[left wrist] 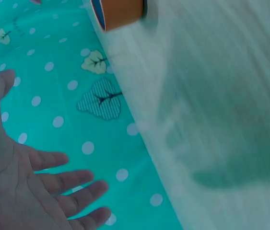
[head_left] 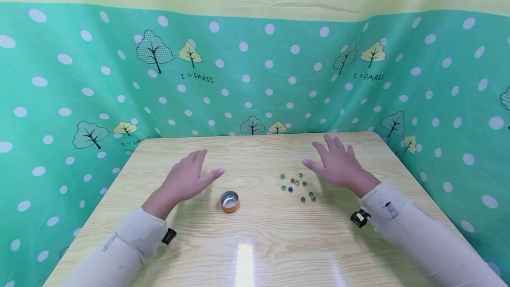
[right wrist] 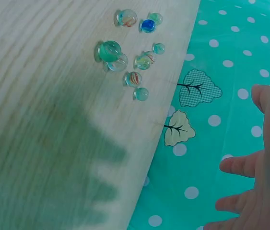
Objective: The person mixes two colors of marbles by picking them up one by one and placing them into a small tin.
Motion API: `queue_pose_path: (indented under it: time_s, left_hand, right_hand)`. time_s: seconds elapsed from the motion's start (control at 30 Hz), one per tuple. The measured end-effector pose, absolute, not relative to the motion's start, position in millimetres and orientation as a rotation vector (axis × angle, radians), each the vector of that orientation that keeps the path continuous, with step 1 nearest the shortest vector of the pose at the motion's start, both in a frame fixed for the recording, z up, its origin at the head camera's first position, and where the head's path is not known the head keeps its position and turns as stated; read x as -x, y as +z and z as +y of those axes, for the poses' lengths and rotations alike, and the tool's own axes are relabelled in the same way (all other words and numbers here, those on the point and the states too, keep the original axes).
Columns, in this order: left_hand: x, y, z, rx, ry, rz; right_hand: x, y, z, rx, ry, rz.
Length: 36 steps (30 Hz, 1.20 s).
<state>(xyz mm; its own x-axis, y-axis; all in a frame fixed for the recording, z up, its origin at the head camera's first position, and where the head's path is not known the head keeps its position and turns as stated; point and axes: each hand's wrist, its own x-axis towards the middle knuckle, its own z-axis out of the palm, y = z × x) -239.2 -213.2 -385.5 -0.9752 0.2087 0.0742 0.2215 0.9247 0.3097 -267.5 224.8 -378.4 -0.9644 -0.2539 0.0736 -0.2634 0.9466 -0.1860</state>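
My left hand (head_left: 187,178) hovers over the table with its fingers extended and the thumb spread; nothing is in it. Just right of it stands a small round tin (head_left: 229,202), orange outside and silvery inside, its open top facing up. In the left wrist view the orange side of the tin (left wrist: 123,13) shows at the upper edge. Over the right part of the table, my right hand (head_left: 338,163) is spread and holds nothing. Several glass marbles (head_left: 297,183) lie scattered left of that hand. A dark blue marble (right wrist: 148,26) sits among clear and greenish ones.
The pale wooden table (head_left: 255,242) ends at a green curtain (head_left: 255,70) with white dots and printed trees, which hangs behind it and along both sides. Small black devices (head_left: 360,218) are strapped under both sleeves. Light glares on the table's near part.
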Motion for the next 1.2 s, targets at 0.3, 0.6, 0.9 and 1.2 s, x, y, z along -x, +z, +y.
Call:
queue_pose_path:
  time_s: [0.3,0.6,0.9,1.2]
  left_hand:
    - [222,-398,-202,0.315,-0.759,-3.089]
    - [221,-416,-196,0.371,-0.945,-3.098]
    - [220,-427,-190,0.459,-1.052,-3.114]
    - [221,-434,-191,0.564,-1.185,-3.094]
  right_hand:
    - [273,-395,225,-0.476,0.392,-2.997]
    - [282,-415,225,-0.569,0.688,-2.917]
    - [286,-429,224,-0.469,0.871,-2.925]
    - [291,-436,221,-0.394,1.048,-2.929]
